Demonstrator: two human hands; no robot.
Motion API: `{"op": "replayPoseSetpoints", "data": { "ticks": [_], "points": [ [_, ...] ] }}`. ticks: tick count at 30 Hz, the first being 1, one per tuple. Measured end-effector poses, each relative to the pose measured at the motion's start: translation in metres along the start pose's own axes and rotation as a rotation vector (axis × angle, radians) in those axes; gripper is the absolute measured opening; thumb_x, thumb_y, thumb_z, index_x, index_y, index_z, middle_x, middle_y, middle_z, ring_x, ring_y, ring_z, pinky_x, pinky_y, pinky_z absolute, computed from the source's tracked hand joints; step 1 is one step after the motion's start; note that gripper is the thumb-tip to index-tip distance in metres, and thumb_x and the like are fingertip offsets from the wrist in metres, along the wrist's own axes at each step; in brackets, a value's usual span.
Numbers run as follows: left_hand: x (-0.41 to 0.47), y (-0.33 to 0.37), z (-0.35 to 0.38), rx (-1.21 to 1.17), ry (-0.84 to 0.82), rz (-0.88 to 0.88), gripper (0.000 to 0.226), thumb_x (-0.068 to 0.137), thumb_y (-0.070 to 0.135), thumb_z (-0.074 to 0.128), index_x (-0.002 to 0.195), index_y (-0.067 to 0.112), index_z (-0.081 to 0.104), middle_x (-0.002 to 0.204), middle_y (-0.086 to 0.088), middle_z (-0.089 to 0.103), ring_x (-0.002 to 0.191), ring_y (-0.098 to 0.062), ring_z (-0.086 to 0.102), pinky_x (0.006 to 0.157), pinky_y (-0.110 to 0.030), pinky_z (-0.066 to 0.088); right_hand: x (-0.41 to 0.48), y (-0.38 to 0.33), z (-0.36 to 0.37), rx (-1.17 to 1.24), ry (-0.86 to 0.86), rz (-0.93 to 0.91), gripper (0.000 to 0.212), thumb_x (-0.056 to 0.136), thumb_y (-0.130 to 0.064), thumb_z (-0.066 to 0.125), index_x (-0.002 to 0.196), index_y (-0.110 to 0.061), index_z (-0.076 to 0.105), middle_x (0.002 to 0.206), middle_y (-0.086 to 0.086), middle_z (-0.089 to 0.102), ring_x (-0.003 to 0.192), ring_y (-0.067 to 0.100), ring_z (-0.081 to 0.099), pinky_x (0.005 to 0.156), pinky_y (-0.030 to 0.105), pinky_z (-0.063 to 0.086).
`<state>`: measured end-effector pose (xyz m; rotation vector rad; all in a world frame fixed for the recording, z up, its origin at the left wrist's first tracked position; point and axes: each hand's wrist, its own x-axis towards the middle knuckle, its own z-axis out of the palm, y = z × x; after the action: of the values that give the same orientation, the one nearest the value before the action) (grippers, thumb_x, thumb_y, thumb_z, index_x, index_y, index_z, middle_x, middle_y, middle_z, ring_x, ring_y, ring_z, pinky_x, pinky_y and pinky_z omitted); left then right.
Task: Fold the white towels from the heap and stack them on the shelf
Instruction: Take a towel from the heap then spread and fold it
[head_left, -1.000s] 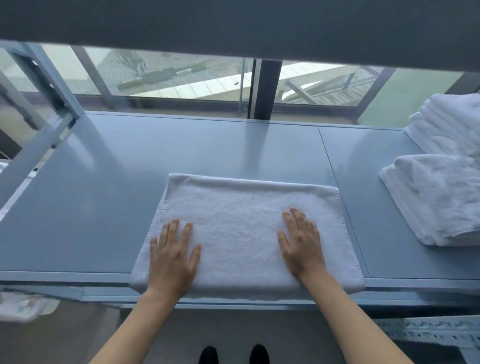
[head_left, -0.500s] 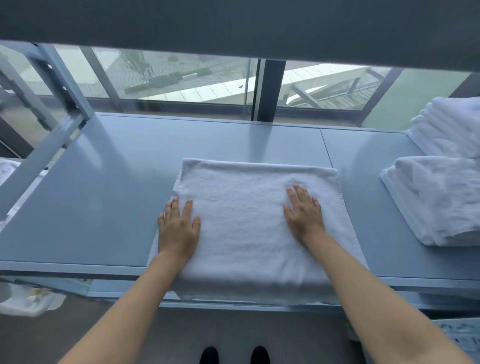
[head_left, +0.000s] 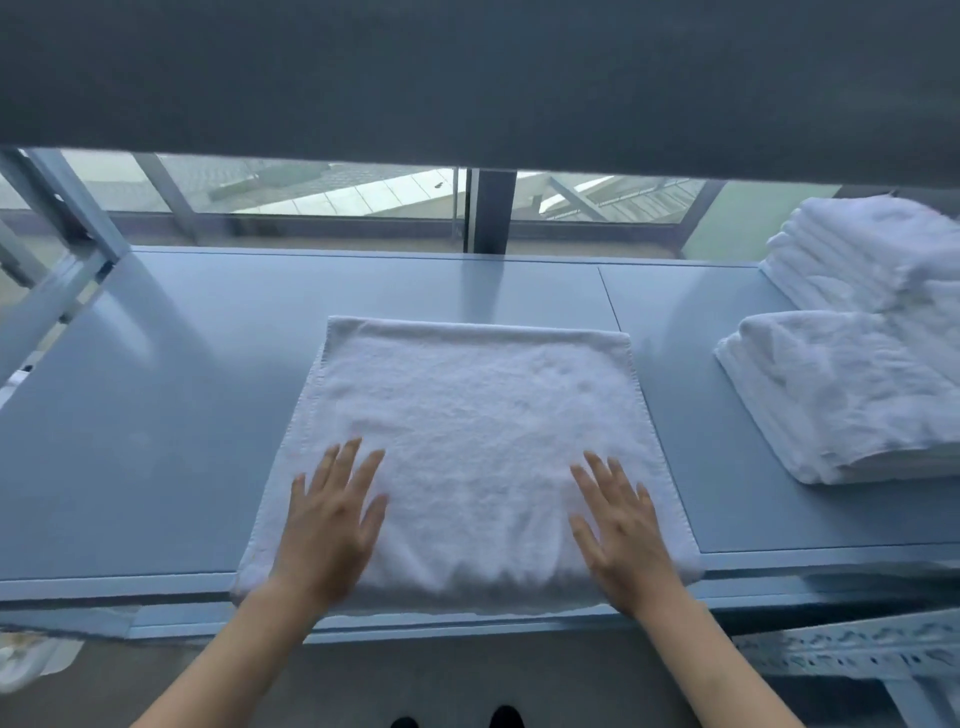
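Head view: looking down over a blue-grey shelf (head_left: 156, 415); window glass (head_left: 311, 192) runs behind its far edge.
Towel: one white towel (head_left: 467, 415), folded to a rough square, lies flat at mid-shelf. Its near edge hangs slightly over the shelf's front lip.
Left: left hand (head_left: 327, 525) palm down on the towel's near-left part, fingers straight and a little spread, gripping nothing.
Right: right hand (head_left: 623, 530) flat on the near-right part in the same way, fingers straight, nothing held.
Stacks: nearer pile (head_left: 841, 395) and farther pile (head_left: 872, 249) of folded white towels sit at the shelf's right end, well apart from the flat towel (cannot tell whether the two piles touch).
Floor: dark shoe tips (head_left: 506, 717) at the bottom edge.
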<state>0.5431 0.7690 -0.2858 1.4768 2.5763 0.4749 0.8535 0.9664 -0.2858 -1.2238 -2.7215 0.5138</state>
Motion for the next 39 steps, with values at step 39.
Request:
{"op": "replayPoseSetpoints", "data": {
  "ticks": [39],
  "points": [
    [-0.065,0.032,0.029,0.132,-0.040,0.283,0.078,0.085,0.032,0.050,0.160,0.022,0.032,0.170,0.001,0.021,0.157,-0.023,0.020,0.118,-0.056,0.027,-0.005,-0.042,0.017,-0.188,-0.167,-0.397,0.102,0.084,-0.068,0.055,0.164,-0.033,0.002,0.171,-0.012,-0.014,0.157,0.013,-0.016,0.125,0.044,-0.004]
  ]
}}
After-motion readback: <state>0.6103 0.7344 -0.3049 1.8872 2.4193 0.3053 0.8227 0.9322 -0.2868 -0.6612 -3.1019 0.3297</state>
